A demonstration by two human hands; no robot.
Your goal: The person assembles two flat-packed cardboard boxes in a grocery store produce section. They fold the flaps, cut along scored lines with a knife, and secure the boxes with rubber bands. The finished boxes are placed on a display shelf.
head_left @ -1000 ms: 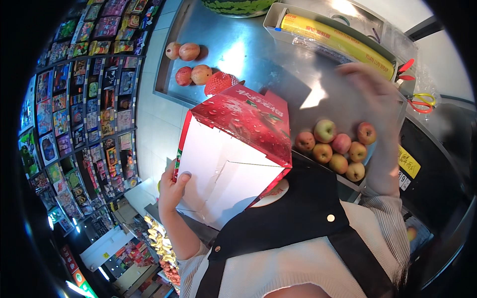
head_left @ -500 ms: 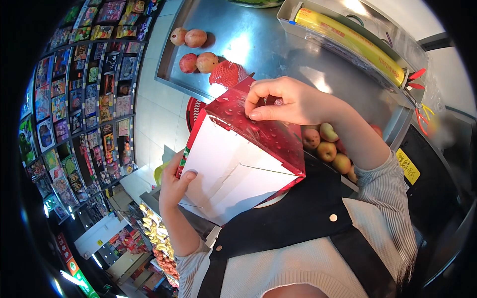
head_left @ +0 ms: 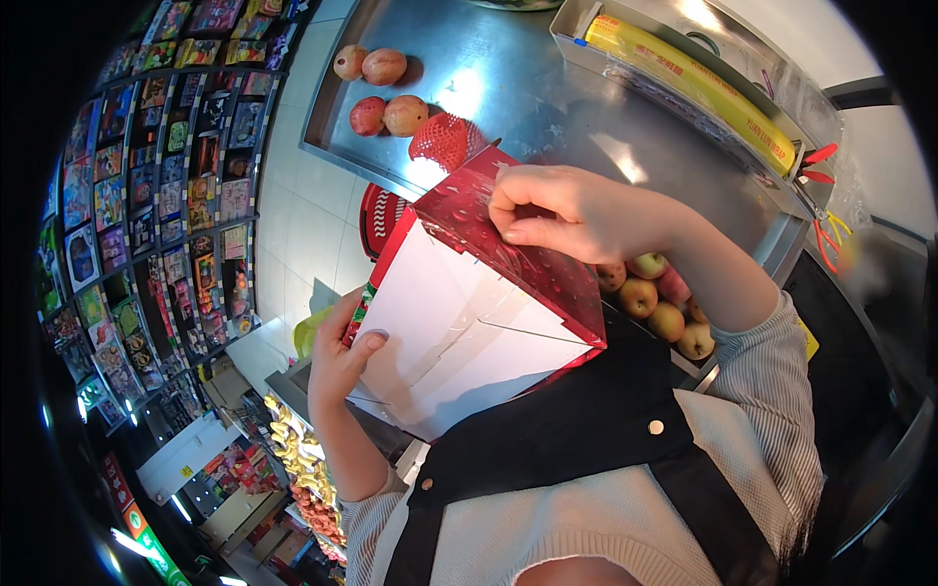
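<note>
A red and white cardboard box [head_left: 459,303] is held tilted in front of my apron. Its white face carries a pale strip of tape [head_left: 454,337], and a glossy red side with a droplet print [head_left: 562,288] faces the counter. My left hand [head_left: 342,356] grips the box's left edge, thumb on the white face and fingers behind. Over the upper red side, my right hand [head_left: 562,210] is closed in a pinch against the surface. Whatever lies between those fingertips is hidden.
On the metal counter [head_left: 547,107] lie several round reddish fruits [head_left: 386,66] and a red foam net [head_left: 445,142]. Apples [head_left: 666,320] sit right of the box. A tray [head_left: 565,49] holds a yellow wrap roll [head_left: 684,83]; red-handled scissors [head_left: 819,164] stand beside it. Shelves [head_left: 166,176] line the left.
My right hand has shifted slightly right along the red side, its fingers curled tighter. The box and my left hand stay nearly in place; more of the apples shows.
</note>
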